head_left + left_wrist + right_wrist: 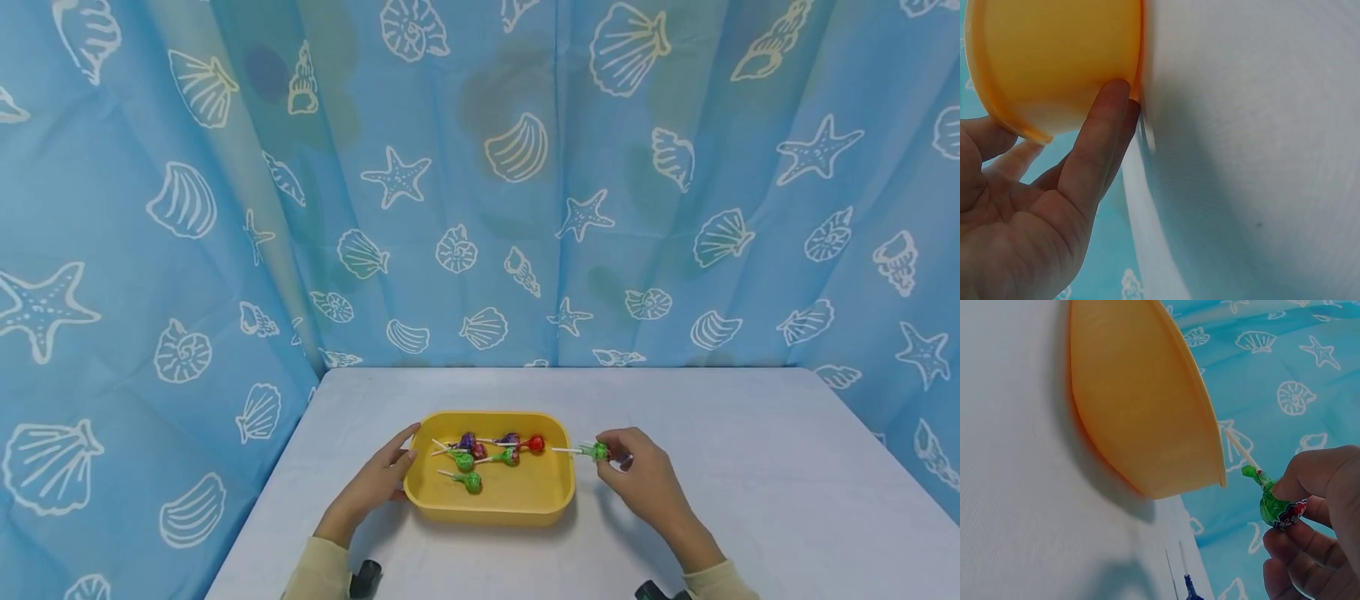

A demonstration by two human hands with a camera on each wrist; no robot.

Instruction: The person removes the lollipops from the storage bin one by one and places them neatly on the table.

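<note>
A yellow plastic tray [491, 508] stands on the table with several wrapped lollipops in it: green ones such as this green lollipop [472, 482], purple ones, and a red lollipop [536, 443] at the right. At the tray's left end my left hand [375, 481] rests its extended fingers [1100, 134] on the outer wall, thumb at the rim. My right hand [643, 479] pinches another green lollipop [1277, 503] by its candy head, just right of the tray, its white stick pointing left toward the rim. A dark purple lollipop [1192, 589] shows beyond the right hand, partly cut off.
A white cloth covers the table [750, 467]. Blue curtains [480, 208] with white shell and starfish prints hang behind and along the left side. Black straps [366, 578] sit at both wrists.
</note>
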